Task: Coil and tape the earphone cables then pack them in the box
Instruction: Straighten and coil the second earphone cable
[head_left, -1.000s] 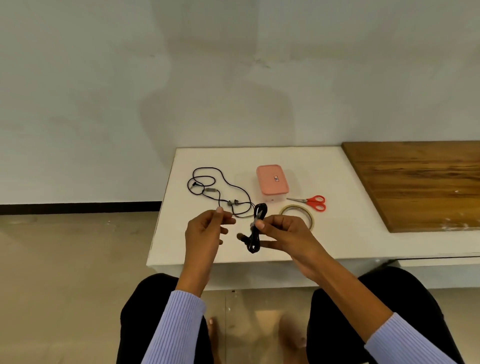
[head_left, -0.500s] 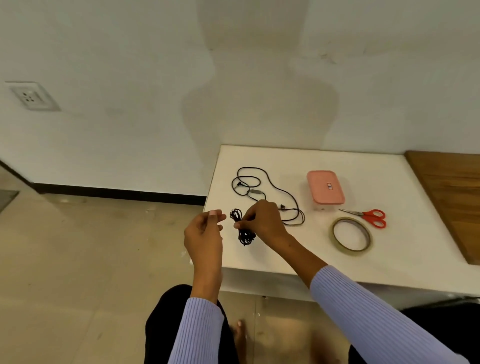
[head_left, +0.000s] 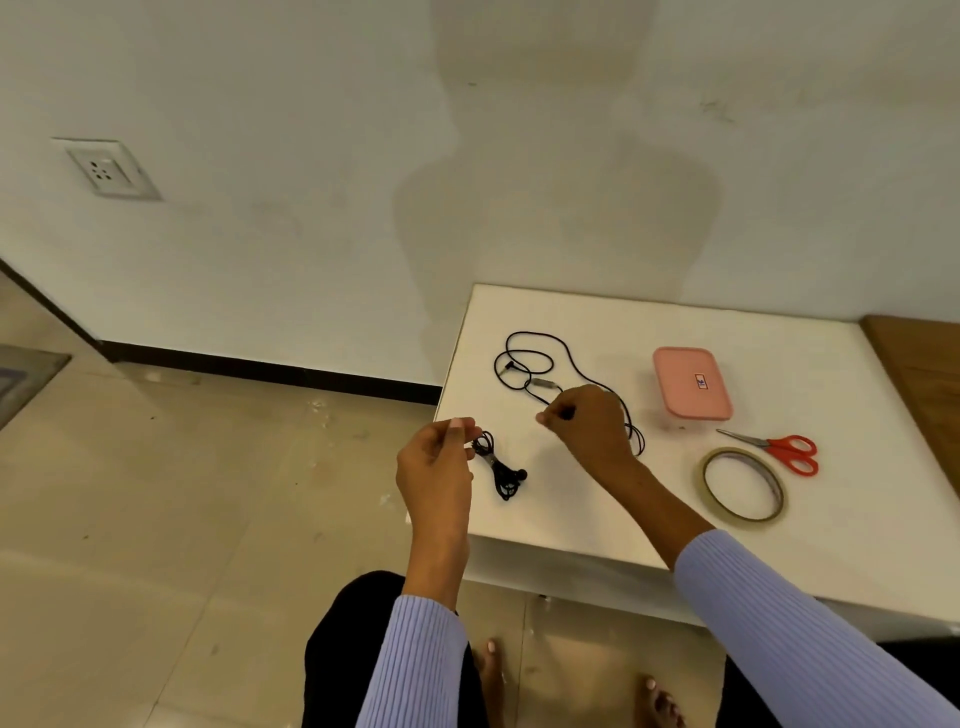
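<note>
Holding one coiled bundle (head_left: 500, 470) by its top loop, the left hand (head_left: 435, 470) is pinching it between thumb and fingertips at the near left corner of the counter (head_left: 597, 514); the bundle's lower end is hanging down and looks to be just touching or just above the surface, which I cannot tell apart. A pale band across its middle is suggesting it is already taped, though that part is too small to be sure. The right hand (head_left: 589, 421) is hovering just beside it with fingers curled, thumb and forefinger pressed together on something tiny; whether that is a bit of tape or cable, I cannot tell. Behind this hand a second earphone cable (head_left: 524, 358) is lying loose in open loops, not yet coiled. The pink box (head_left: 691, 382) is sitting further right with its lid on, with the scissors (head_left: 779, 449) and the tape roll (head_left: 740, 486) near it, all apart from one another. By my reading, the job is sitting roughly a third done: one cable is bundled, the other is awaiting coiling and taping, and nothing is packed, since the box is closed.
</note>
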